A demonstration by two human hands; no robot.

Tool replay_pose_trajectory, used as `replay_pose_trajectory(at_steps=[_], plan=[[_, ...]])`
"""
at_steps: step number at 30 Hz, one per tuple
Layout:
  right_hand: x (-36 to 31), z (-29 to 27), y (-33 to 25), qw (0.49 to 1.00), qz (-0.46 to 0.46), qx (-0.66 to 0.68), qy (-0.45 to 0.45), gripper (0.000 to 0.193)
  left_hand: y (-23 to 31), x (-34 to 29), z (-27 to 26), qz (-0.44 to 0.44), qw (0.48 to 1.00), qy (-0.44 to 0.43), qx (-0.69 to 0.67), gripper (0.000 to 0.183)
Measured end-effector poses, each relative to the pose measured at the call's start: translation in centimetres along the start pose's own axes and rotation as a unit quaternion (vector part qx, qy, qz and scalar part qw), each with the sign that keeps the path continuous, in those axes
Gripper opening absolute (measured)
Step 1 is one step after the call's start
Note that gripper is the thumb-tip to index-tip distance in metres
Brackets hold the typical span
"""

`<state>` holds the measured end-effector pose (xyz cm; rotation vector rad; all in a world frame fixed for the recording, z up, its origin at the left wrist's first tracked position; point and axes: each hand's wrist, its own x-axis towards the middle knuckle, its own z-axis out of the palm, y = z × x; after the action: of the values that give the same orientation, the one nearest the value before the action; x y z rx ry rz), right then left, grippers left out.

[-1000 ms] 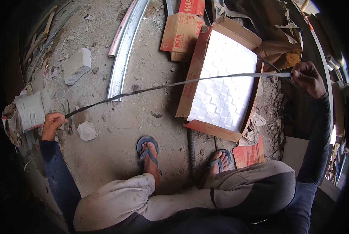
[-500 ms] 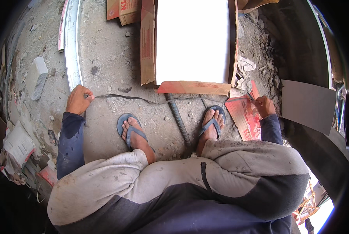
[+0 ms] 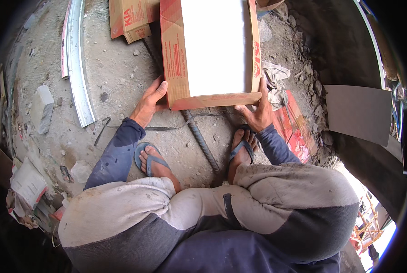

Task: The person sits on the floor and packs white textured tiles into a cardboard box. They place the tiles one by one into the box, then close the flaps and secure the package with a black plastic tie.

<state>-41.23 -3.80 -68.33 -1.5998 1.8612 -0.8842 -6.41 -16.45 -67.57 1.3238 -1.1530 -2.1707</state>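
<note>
An open shallow cardboard box [image 3: 172,68] with red print lies before me, a bright white flat slab [image 3: 217,50] filling it. At its near left corner, my left hand [image 3: 150,102] grips the side, thumb on the outer face and fingers hidden behind. My right hand [image 3: 259,113] holds the near right corner, thumb under the front flap and fingers up the side. A thin dark strap [image 3: 165,128] rests on the ground below the box, held by neither hand. Under the near edge runs a ribbed steel bar [image 3: 201,141].
A long metal channel [image 3: 78,68] lies at the left, near a pale block [image 3: 42,109]. Another cardboard piece [image 3: 133,18] is at the far left. Red-printed cardboard [image 3: 294,127] and crumpled paper [image 3: 276,77] lie right, beside a grey panel [image 3: 358,111]. My sandalled feet stand close to the box.
Both hands have let go of the strap's ends and moved inward onto the box's near corners. The strap has dropped to the ground. The box appears shifted left and slightly turned.
</note>
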Motion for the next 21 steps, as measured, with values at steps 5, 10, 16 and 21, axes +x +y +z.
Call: replay_pose_trajectory(at_steps=[5,10,16,21], plan=[[-0.1,1.0,0.5,0.987,0.113,0.111,-0.009,0.11,-0.9,0.5,2.1,0.115,0.987,0.06,0.095,0.107],[1.2,0.8,0.5,0.966,0.103,0.235,-0.017,0.104,-1.6,0.4,1.0,0.125,0.975,0.026,0.182,0.147],[3.3,-0.8,1.1,0.931,0.196,0.282,-0.12,0.092,-0.9,0.3,0.6,0.142,0.979,-0.034,0.141,0.158],[3.6,-1.4,0.8,0.932,0.2,0.259,-0.153,0.09,-0.6,0.7,3.8,0.085,0.989,0.084,0.083,0.112]])
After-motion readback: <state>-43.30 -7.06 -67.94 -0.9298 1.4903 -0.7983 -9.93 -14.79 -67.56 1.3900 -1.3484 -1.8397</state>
